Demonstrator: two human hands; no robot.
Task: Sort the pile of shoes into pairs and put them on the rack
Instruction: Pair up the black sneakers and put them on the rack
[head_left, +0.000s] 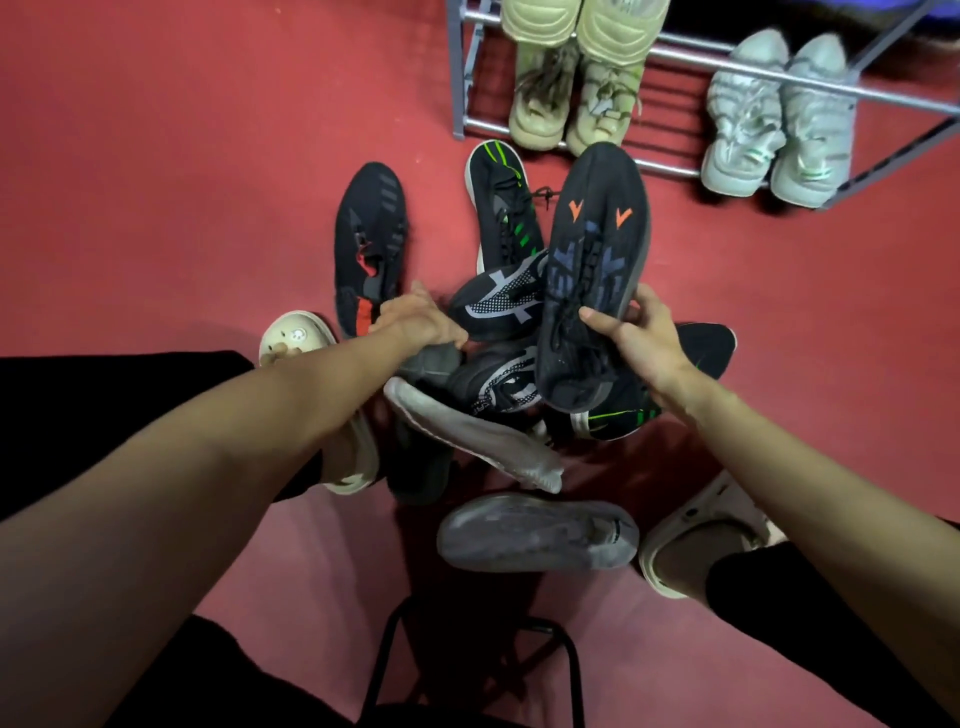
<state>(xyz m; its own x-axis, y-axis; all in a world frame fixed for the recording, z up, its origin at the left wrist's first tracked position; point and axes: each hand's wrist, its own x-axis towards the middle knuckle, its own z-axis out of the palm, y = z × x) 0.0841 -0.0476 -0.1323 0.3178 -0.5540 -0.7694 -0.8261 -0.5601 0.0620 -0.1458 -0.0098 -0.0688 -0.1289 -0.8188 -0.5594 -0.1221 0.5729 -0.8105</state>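
A pile of dark shoes lies on the red floor before me. My right hand (636, 340) grips a black shoe with orange arrow marks (592, 249), held above the pile with its toe toward the rack. My left hand (421, 319) reaches into the pile beside a black shoe with grey mesh (501, 301); its fingers are partly hidden, so a grip is unclear. Two black shoes with green stripes (501, 208) (623, 413) lie apart. A black shoe with red marks (369, 244) lies to the left. The metal rack (675, 57) holds a beige pair (571, 98) and a pale grey pair (779, 124).
A grey shoe (537, 532) lies on its side near my feet, with a whitish sole (478, 436) above it. My feet wear cream clogs (296, 338) (696, 530). A black stool frame (472, 660) stands below me. Bare red floor spreads to the left.
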